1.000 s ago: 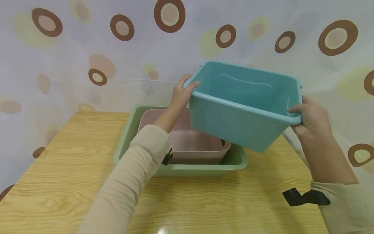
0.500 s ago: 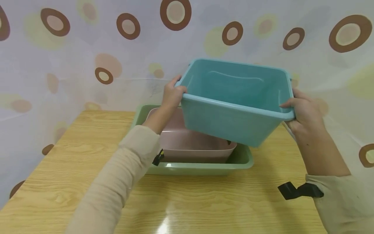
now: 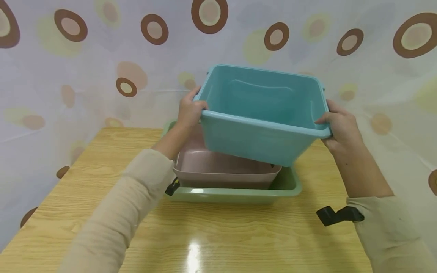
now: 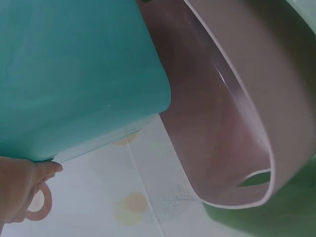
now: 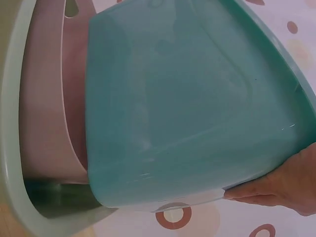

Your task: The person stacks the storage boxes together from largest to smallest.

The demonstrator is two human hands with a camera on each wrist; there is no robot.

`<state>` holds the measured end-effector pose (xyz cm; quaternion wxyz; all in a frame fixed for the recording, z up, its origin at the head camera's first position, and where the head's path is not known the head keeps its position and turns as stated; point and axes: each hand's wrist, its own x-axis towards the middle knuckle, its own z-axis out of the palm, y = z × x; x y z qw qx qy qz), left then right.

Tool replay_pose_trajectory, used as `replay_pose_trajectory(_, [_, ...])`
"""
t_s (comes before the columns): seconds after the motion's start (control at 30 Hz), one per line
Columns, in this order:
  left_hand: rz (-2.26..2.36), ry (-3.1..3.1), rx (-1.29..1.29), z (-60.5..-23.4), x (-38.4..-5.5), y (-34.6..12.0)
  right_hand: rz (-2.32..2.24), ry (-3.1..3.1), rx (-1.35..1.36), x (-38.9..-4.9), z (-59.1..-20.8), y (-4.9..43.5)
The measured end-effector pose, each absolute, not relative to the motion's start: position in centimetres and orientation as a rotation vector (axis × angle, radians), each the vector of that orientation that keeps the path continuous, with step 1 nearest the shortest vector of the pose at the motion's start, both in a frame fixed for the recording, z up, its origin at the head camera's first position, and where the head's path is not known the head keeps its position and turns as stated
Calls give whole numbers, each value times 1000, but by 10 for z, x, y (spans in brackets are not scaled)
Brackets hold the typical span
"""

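Observation:
A teal plastic storage bin (image 3: 252,140), its open top tipped toward me, is held up over two other bins. My left hand (image 3: 189,110) grips its left rim, thumb on top. At the opposite end my right hand (image 3: 343,127) holds the right rim, with the thumb inside. Below is a pink bin (image 3: 225,178) with a handle slot, sitting inside a wider green bin (image 3: 235,195). The teal bin covers the pink bin's back right part in the head view. In the left wrist view the teal bin's underside corner (image 4: 158,94) overlaps the pink bin's opening.
The bins stand on a wood-grain table (image 3: 102,204) near its back. Behind it hangs a pale sheet (image 3: 164,76) patterned with brown rings. Black straps (image 3: 339,215) stick out by both sleeves.
Both hands have carried the teal bin left relative to the pink and green bins, now more centred above them. The head view has shifted slightly.

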<state>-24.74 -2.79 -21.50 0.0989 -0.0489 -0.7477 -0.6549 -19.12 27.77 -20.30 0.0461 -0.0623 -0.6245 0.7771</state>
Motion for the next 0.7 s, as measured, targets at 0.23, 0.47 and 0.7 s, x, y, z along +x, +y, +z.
replay_pose_trajectory(0.23, [-2036,-2113,-144,-218,-243,-44,2352,-1953,-177,-195,-202,261])
replay_pose_trajectory(0.47, [-2136,-2026,-136,-220,-239,-51,2334,-1989,-167,-196,-204,251])
replay_pose_trajectory(0.7, [-2134,-2032,-132,-221,-236,-58,2362,-1949,-108,-198,-207,245])
